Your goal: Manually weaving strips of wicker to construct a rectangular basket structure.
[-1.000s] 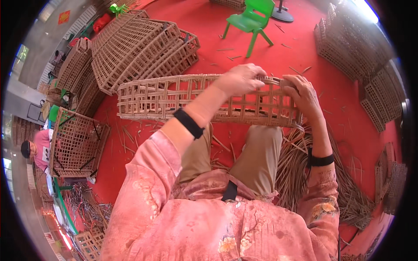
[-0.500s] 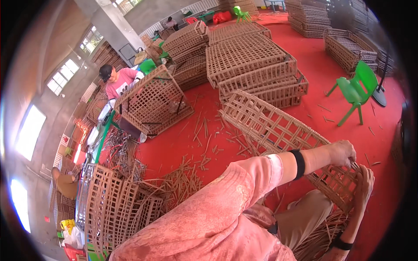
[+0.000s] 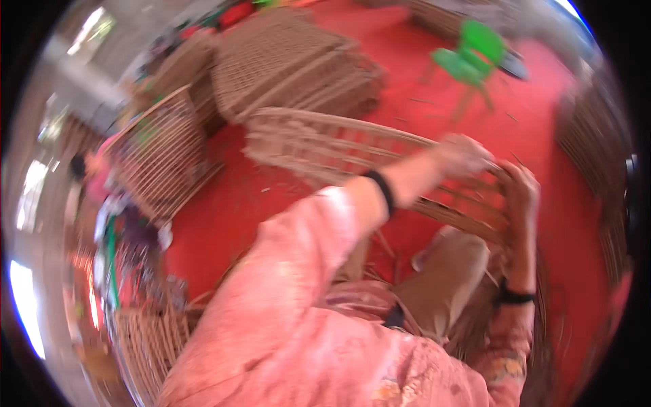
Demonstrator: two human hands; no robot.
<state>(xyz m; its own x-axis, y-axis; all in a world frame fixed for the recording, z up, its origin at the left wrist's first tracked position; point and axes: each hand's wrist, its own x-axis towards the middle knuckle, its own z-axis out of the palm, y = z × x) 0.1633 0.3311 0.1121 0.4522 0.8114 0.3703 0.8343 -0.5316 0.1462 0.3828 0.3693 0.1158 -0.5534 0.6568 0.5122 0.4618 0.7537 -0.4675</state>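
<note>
A long brown woven wicker basket [image 3: 305,139] lies tilted across my lap, its open lattice side toward me. My left hand [image 3: 462,157] is closed at the basket's upper corner, with the arm reaching across in front of me. At the right end, my right hand [image 3: 521,193] grips the edge of the same basket, close beside the left. Motion blurs the fingers, and whether a loose strand lies between them cannot be made out. Black bands circle both forearms.
Stacked wicker baskets [image 3: 285,61] stand beyond, and a green plastic chair [image 3: 471,54] is at the upper right. On the left a person in pink [image 3: 95,173] is behind an upturned basket [image 3: 163,159]. More basketwork [image 3: 149,342] sits at the lower left on the red floor.
My view has swung to the right, so the scene shifts left and blurs. Both hands stay at the same end of the basket, which lies more level in view.
</note>
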